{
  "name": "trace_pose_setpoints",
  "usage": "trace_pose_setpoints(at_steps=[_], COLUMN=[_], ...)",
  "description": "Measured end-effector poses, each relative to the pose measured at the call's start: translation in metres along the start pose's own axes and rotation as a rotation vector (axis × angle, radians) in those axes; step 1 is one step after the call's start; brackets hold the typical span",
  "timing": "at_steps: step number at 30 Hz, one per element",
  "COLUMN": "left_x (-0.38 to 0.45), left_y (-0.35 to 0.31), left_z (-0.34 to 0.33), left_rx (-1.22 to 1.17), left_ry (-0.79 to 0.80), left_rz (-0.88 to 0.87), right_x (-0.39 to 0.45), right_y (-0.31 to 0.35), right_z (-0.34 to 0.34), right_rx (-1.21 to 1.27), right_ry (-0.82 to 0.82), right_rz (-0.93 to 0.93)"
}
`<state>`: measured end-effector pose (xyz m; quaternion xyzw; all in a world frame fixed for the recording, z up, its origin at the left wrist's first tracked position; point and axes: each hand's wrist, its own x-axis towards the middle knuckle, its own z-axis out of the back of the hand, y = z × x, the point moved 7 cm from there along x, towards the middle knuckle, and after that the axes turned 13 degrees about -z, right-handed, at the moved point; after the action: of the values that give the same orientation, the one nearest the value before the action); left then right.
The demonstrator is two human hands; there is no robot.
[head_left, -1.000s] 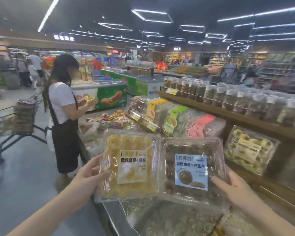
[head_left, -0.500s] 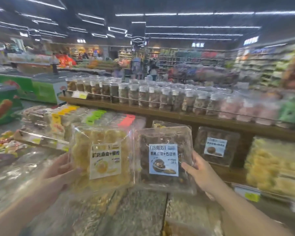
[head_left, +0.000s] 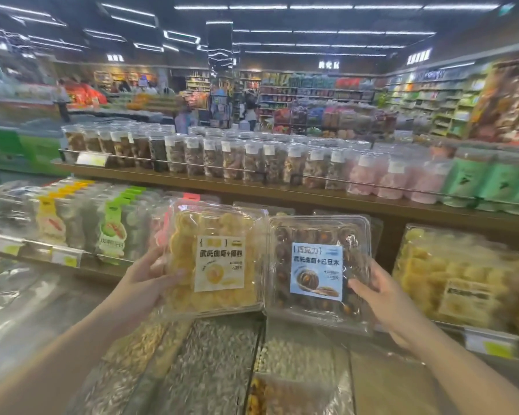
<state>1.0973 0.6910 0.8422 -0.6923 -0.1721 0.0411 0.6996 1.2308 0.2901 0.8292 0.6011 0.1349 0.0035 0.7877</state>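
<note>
Holding two clear boxes of cookies up in front of me, I have one in each hand. My left hand [head_left: 143, 281] grips the box of yellow cookies [head_left: 219, 259] by its left edge, with my thumb on the front. My right hand [head_left: 384, 301] grips the box of brown chocolate cookies [head_left: 316, 271] by its right edge, and that thumb is on the front too. I cannot see the fingers behind the boxes. The two boxes are side by side in the air, and their inner edges touch in the middle. Their lids face me. The yellow box has a white and yellow sticker, and the brown one has a blue sticker.

Under the boxes are bins of seeds and nuts [head_left: 216, 354] with clear covers. Behind the boxes runs a long wooden shelf [head_left: 282, 194]. A row of clear jars with white lids [head_left: 234, 158] stands on it, and green bags [head_left: 492, 181] stand at its right end. To the right of my right hand is a pile of more yellow cookie boxes [head_left: 450, 280], with a price tag [head_left: 492, 345] just below it. To the left of my left hand are packs with yellow and green tags [head_left: 81, 223] on a lower shelf. Far back are more store shelves, all blurry
</note>
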Motion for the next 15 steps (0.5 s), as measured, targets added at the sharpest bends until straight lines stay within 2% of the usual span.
trace_pose_setpoints(at_steps=[9, 15], left_x=[0.012, 0.023], left_y=[0.019, 0.029], left_z=[-0.077, -0.095], left_rx=[-0.092, -0.15], left_ry=[-0.03, -0.002], left_rz=[0.022, 0.02], right_x=[0.029, 0.052], right_y=[-0.026, -0.041], right_z=[0.061, 0.086], right_rx=[0.03, 0.061], right_ry=[-0.039, -0.058], right_rz=[-0.032, -0.042])
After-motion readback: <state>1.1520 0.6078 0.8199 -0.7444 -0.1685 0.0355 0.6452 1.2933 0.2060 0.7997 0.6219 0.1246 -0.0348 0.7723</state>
